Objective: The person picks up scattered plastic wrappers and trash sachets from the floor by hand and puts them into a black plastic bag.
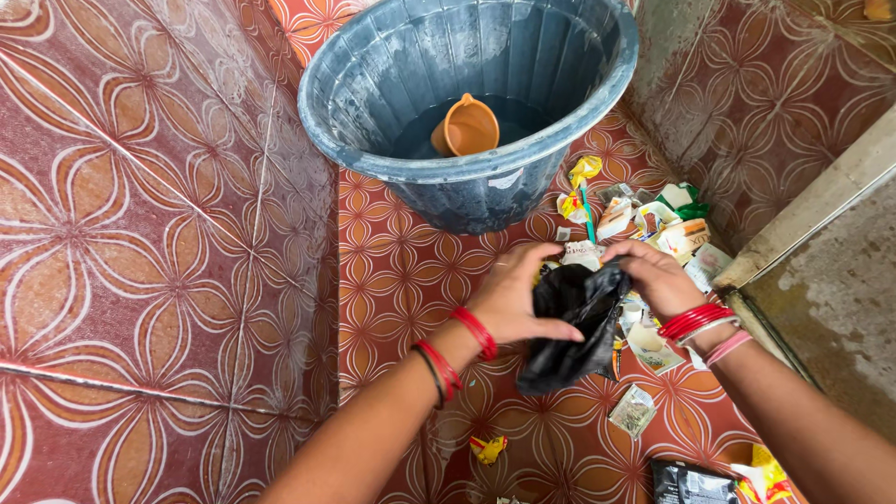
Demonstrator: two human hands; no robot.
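Below the blue tub (467, 201), both hands pinch a black plastic bag.

Left hand (516, 297) and right hand (653, 277) each grip the bag's (571, 327) top edge between thumb and fingers, drawing it apart, apparently to find its mouth; it hangs crumpled over the patterned floor tiles (401, 271). Just beyond it, toward the tub, lie scattered wrappers (653, 219). Inside the tub, an orange mug (467, 126) sits tilted in shallow water.
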